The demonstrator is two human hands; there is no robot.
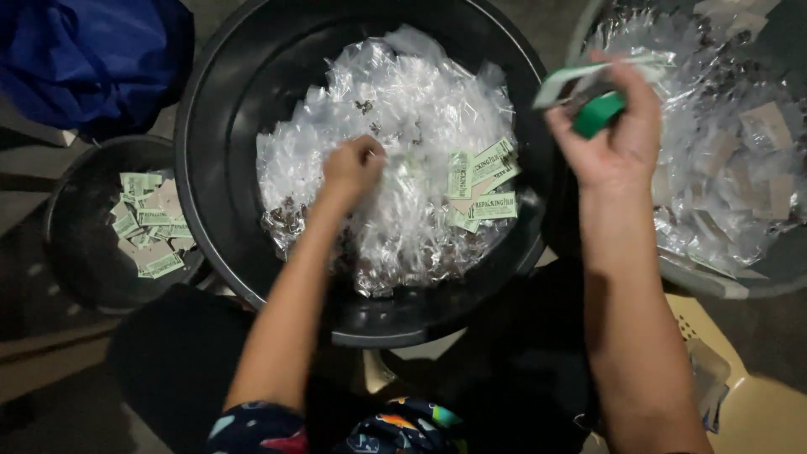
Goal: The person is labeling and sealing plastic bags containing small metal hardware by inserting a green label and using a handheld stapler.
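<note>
Scene: We look straight down on three dark round tubs set close together, with a blue bag (92, 59) bunched at the upper left.

Left hand: Our left hand (353, 166) is sunk into the heap of clear plastic packets (395, 168) that fills the large black tub (227, 252); the fingers are curled down into the film, closed on a packet as far as we can judge, though glare and blur hide exactly what is pinched.

Right hand: Our right hand (612, 139) is raised between the large tub and the tub on the right (714, 282), clamped on a green-and-white paper slip (580, 77) and a small green piece (598, 113) just beneath it.

Where the slips lie: A few more green printed slips (481, 189) rest on the packets at the right side of the heap; a loose pile of the same slips (150, 223) sits in the small black tub (76, 269) at the left.

Right tub: It holds more crumpled clear packets (723, 160) mixed with pale paper pieces.

Step in hand: We judge this to be sorting, paper slips being pulled out of the plastic, one hand digging while the other holds what has come free.

Next move calls for: A clean pinch on one packet alone in the slippery film, and a hand freed of the slip it carries.
</note>
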